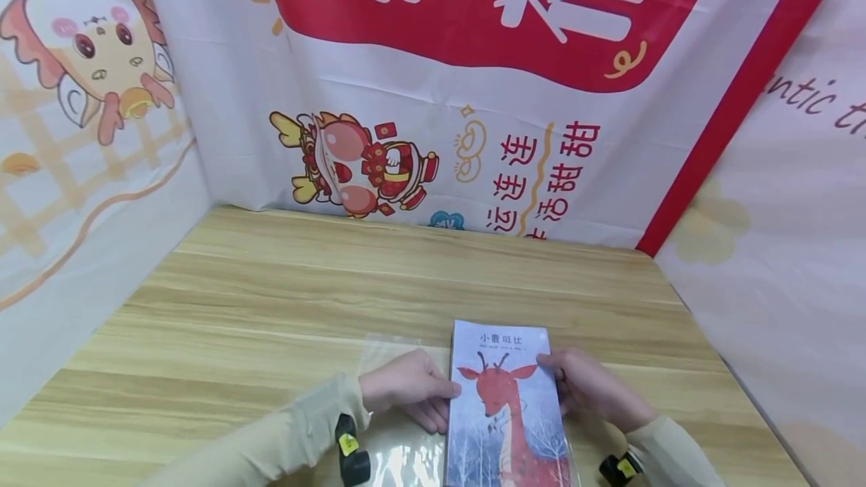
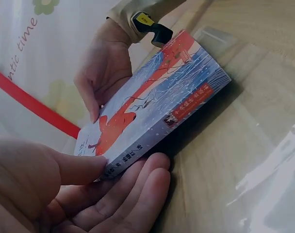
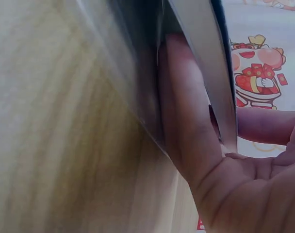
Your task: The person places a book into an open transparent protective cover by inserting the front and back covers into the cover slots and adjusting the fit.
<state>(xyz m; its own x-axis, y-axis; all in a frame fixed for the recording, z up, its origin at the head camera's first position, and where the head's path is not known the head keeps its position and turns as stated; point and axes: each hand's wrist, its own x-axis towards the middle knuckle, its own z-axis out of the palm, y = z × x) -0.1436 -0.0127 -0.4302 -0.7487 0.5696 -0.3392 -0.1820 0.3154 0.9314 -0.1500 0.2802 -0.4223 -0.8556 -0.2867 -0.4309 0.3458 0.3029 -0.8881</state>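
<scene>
A paperback book (image 1: 504, 412) with a red deer on a blue snowy cover is held between both hands over the table. My left hand (image 1: 413, 389) grips its left edge, thumb on the cover and fingers underneath; the left wrist view shows the printed spine (image 2: 157, 131) on that side. On the opposite edge my right hand (image 1: 588, 389) holds the book, thumb on the front and fingers behind. From the right wrist, the page edges (image 3: 210, 63) stand between thumb and fingers. A clear plastic sleeve (image 1: 399, 448) lies beneath the book and left hand, shiny with reflections.
The wood-grain table (image 1: 284, 299) extends left and behind the book. Printed cloth walls enclose it: a back cloth (image 1: 379, 70) with red lettering and a cartoon dragon, plus cloths at left (image 1: 81, 194) and right (image 1: 778, 261). Each wrist carries a black strapped device (image 1: 352, 449).
</scene>
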